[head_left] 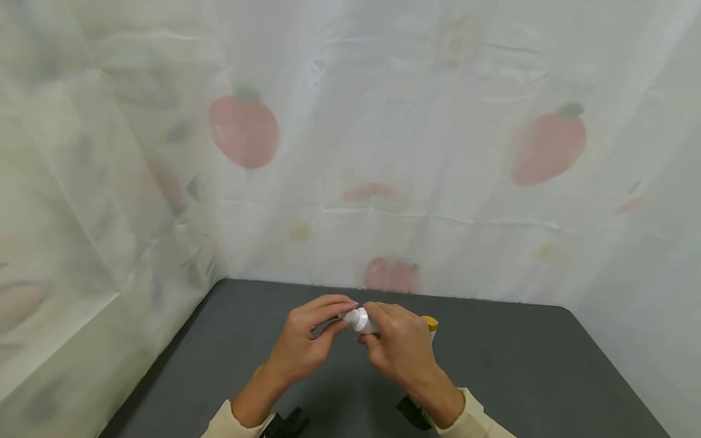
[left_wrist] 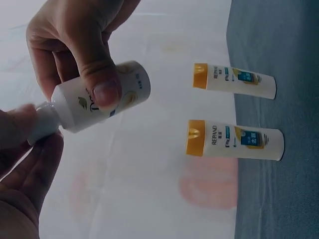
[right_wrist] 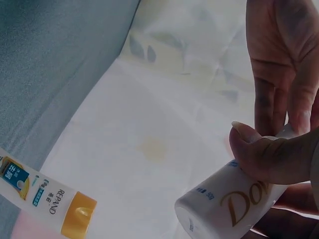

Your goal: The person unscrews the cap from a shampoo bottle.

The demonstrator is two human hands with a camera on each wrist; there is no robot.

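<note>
Both hands were up off the dark table (head_left: 537,365), meeting in the middle over a small white bottle (head_left: 364,320). The right hand (head_left: 402,350) had its fingers and thumb curled round the bottle's body; in the left wrist view the thumb (left_wrist: 102,82) was pressed flat across the label, and the right wrist view showed gold lettering on that label just below the thumb. The left hand (head_left: 306,340) was at the bottle's narrow cap end (left_wrist: 42,124), with its fingertips pinching the white cap, so the bottle sat sideways between the two sets of fingers with the cap pointing toward the left hand.

Just beyond the right hand's knuckles, two more bottles stood upright on the table, both white with yellow caps. The nearer yellow-capped bottle (left_wrist: 234,139) read REPAND on its side, and the farther yellow-capped bottle (left_wrist: 234,79) stood close beside it, not touching. From the head camera only one yellow cap peeked out past the right hand. A pale sheet with red fruit prints (head_left: 243,131) hung behind everything.
</note>
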